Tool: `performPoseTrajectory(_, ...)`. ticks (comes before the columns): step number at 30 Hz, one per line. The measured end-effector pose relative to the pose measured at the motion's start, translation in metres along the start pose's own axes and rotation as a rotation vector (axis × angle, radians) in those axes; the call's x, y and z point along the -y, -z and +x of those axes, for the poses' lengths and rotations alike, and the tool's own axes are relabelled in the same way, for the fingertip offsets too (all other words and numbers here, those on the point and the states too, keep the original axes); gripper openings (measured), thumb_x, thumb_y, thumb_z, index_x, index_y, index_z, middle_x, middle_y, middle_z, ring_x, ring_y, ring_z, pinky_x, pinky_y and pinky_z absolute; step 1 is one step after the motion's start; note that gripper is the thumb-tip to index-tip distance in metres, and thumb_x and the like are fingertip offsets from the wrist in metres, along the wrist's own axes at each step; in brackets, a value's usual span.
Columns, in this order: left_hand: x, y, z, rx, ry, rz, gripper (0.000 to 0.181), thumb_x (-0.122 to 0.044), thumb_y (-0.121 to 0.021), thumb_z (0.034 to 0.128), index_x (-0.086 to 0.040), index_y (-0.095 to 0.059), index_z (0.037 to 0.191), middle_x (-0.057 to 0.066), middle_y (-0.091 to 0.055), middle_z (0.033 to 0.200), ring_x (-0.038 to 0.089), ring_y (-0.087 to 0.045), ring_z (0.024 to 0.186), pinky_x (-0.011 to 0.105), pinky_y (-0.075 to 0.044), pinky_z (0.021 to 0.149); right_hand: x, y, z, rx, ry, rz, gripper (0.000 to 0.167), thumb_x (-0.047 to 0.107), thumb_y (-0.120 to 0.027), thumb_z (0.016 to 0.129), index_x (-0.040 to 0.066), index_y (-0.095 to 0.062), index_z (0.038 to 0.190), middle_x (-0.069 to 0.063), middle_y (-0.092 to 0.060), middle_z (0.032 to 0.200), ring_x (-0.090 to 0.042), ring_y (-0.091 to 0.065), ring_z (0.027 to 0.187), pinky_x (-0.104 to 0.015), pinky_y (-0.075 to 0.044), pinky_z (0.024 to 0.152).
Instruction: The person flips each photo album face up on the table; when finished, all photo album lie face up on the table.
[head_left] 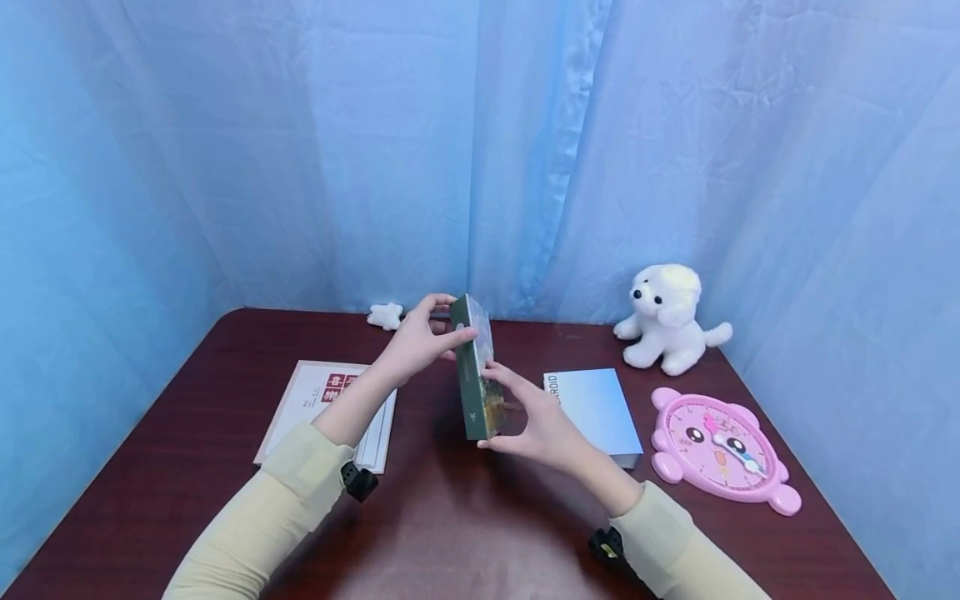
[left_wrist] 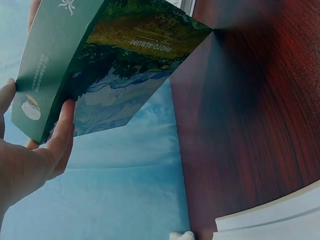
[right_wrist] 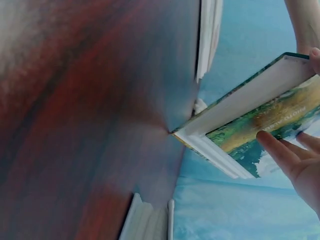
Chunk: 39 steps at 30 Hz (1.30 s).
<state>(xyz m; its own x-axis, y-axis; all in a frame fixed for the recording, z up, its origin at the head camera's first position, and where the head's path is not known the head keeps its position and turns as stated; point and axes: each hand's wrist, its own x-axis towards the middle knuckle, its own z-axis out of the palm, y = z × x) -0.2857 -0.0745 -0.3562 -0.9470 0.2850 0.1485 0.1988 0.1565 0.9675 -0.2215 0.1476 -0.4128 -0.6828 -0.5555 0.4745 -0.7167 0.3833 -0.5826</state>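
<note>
Photo album (head_left: 467, 362) (green spine, painted landscape on cover) stands tilted over mid-tabletop (head_left: 442, 517), clamped between both hands: left hand (head_left: 420, 337) grips upper end, right hand (head_left: 551, 429) grips lower end. White-covered book (head_left: 309, 408) to left; blue box (head_left: 603, 408), plush dog (head_left: 667, 321), pink clock (head_left: 723, 450) to right.

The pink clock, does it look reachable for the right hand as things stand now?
Probably not at once: the right hand is busy holding the photo album. Once that hand is free, likely yes; the pink clock lies uncovered on the right side of the table.
</note>
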Motion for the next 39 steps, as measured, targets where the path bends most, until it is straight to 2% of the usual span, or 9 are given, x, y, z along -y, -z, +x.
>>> performPoseTrajectory(4, -0.001, 0.0, 0.0, -0.015, -0.006, 0.037, 0.066, -0.03, -0.074, 0.0821, -0.009, -0.039, 0.133, 0.013, -0.047, 0.129, 0.029, -0.059, 0.105, 0.036, -0.057, 0.066, -0.002, -0.004, 0.001, -0.008, -0.008, -0.026, 0.087, 0.03, -0.085, 0.068, 0.024, -0.039, 0.142, -0.001, -0.037, 0.149, -0.02, -0.049, 0.124, -0.041, -0.051, 0.089)
performPoseTrajectory(10, -0.003, 0.001, -0.001, -0.016, -0.005, 0.091, 0.066, -0.03, -0.074, 0.0816, -0.01, -0.037, 0.133, 0.012, -0.046, 0.129, 0.028, -0.059, 0.103, 0.035, -0.057, 0.064, -0.005, -0.005, 0.003, 0.029, 0.004, -0.119, 0.087, 0.044, -0.081, 0.07, 0.027, -0.037, 0.144, 0.004, -0.032, 0.152, -0.015, -0.036, 0.135, -0.042, -0.042, 0.101)
performPoseTrajectory(16, -0.007, 0.005, -0.003, -0.032, -0.008, 0.189, 0.054, -0.022, -0.069, 0.0837, -0.011, -0.042, 0.13, 0.01, -0.046, 0.132, 0.028, -0.06, 0.103, 0.034, -0.055, 0.062, -0.009, -0.007, 0.003, 0.054, 0.01, -0.123, 0.078, 0.033, -0.079, 0.077, 0.024, -0.039, 0.144, 0.003, -0.031, 0.153, -0.015, -0.034, 0.137, -0.043, -0.039, 0.103)
performPoseTrajectory(20, -0.008, 0.009, -0.002, -0.018, -0.034, 0.214, 0.046, -0.018, -0.064, 0.0847, -0.012, -0.044, 0.126, 0.009, -0.045, 0.134, 0.029, -0.06, 0.104, 0.035, -0.055, 0.061, -0.013, -0.009, 0.004, 0.053, -0.059, -0.158, 0.075, 0.026, -0.076, 0.08, 0.023, -0.038, 0.144, -0.003, -0.027, 0.155, -0.021, -0.035, 0.137, -0.046, -0.041, 0.101)
performPoseTrajectory(25, -0.008, 0.011, -0.003, -0.025, -0.087, 0.253, 0.038, -0.018, -0.063, 0.0866, -0.013, -0.046, 0.121, 0.011, -0.047, 0.13, 0.03, -0.061, 0.103, 0.035, -0.053, 0.067, -0.024, -0.011, 0.002, 0.022, -0.226, -0.193, 0.079, 0.027, -0.076, 0.081, 0.027, -0.032, 0.147, -0.013, -0.02, 0.155, -0.033, -0.032, 0.137, -0.055, -0.04, 0.098)
performPoseTrajectory(28, -0.008, 0.013, -0.005, -0.03, -0.129, 0.273, 0.034, -0.018, -0.061, 0.0881, -0.013, -0.046, 0.118, 0.011, -0.047, 0.129, 0.027, -0.06, 0.096, 0.034, -0.051, 0.068, -0.031, -0.01, 0.0, 0.011, -0.316, -0.16, 0.087, 0.028, -0.076, 0.081, 0.032, -0.023, 0.149, -0.016, -0.017, 0.155, -0.037, -0.029, 0.138, -0.056, -0.042, 0.095)
performPoseTrajectory(32, -0.008, 0.016, -0.006, -0.014, -0.168, 0.236, 0.03, -0.013, -0.058, 0.0898, -0.014, -0.045, 0.117, 0.011, -0.044, 0.13, 0.023, -0.054, 0.074, 0.034, -0.046, 0.059, -0.034, -0.009, -0.003, 0.031, -0.377, -0.035, 0.097, 0.028, -0.076, 0.081, 0.039, -0.01, 0.15, -0.015, -0.017, 0.155, -0.039, -0.04, 0.131, -0.051, -0.049, 0.089)
performPoseTrajectory(35, -0.008, 0.019, -0.007, 0.004, -0.185, 0.181, 0.03, -0.008, -0.054, 0.0903, -0.015, -0.043, 0.117, 0.011, -0.041, 0.129, 0.022, -0.047, 0.064, 0.032, -0.042, 0.055, -0.034, -0.009, -0.003, 0.053, -0.388, 0.041, 0.099, 0.029, -0.075, 0.082, 0.042, -0.004, 0.149, -0.011, -0.013, 0.156, -0.039, -0.049, 0.122, -0.046, -0.051, 0.087)
performPoseTrajectory(39, -0.007, 0.021, -0.006, 0.025, -0.211, 0.124, 0.032, -0.005, -0.051, 0.0911, -0.015, -0.041, 0.119, 0.012, -0.04, 0.129, 0.022, -0.047, 0.069, 0.031, -0.04, 0.054, -0.033, -0.007, -0.002, 0.044, -0.368, 0.068, 0.098, 0.026, -0.075, 0.082, 0.042, -0.005, 0.149, -0.011, -0.018, 0.153, -0.033, -0.059, 0.109, -0.035, -0.054, 0.082)
